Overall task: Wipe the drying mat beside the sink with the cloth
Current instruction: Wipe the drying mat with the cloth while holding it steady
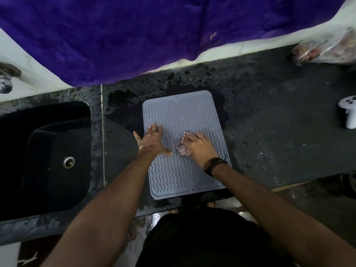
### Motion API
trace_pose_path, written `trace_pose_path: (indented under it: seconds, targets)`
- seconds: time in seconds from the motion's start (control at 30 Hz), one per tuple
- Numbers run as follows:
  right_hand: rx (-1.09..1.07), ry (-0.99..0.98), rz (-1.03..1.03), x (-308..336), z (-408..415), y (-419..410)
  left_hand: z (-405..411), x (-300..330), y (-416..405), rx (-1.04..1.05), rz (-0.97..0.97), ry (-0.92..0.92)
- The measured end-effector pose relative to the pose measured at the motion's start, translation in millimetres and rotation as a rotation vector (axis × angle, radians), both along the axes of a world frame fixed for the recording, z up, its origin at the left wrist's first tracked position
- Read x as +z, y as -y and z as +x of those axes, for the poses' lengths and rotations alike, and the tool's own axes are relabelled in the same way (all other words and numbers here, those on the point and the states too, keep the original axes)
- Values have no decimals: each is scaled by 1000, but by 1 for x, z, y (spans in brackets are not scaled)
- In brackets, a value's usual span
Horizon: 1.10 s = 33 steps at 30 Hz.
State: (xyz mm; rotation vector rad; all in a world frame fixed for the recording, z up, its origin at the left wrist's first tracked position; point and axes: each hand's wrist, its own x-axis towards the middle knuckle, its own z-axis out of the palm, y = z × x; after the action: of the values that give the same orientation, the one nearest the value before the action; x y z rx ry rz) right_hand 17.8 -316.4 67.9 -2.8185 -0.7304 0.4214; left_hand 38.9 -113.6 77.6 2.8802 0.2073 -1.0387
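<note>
A grey drying mat with wavy ridges lies on the dark wet counter, right of the black sink. My left hand presses flat on the mat's left side, fingers spread straight. My right hand lies on the middle of the mat over a small bunched pinkish cloth. The cloth pokes out at the hand's left edge; the rest of it is hidden under the palm and fingers. A dark band sits on my right wrist.
A purple fabric hangs over the wall behind the counter. A tap stands at the far left. A white controller and a plastic bag lie on the counter at the right. Water pools around the mat.
</note>
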Motion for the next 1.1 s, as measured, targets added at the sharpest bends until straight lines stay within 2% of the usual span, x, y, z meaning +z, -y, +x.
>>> trace_pose_path:
  seconds: [0.17,0.33,0.5,0.77,1.0,1.1]
  targets:
    - [44,11,-3,2,-37,30,1,0,3,27,10,-7]
    - [-17,34,105,14,-4,4,2,1,6,43,25,-9]
    - [47,10,72,6,-11,-17,2,5,11,62,50,-24]
    - [109,42,52,1,-68,33,0,8,12,65,39,-31]
    - [-11,84,92,17,-25,-7,-1,11,11,57,42,-10]
    - [-36,36,34,13,-14,-28,-2,14,13,60,46,0]
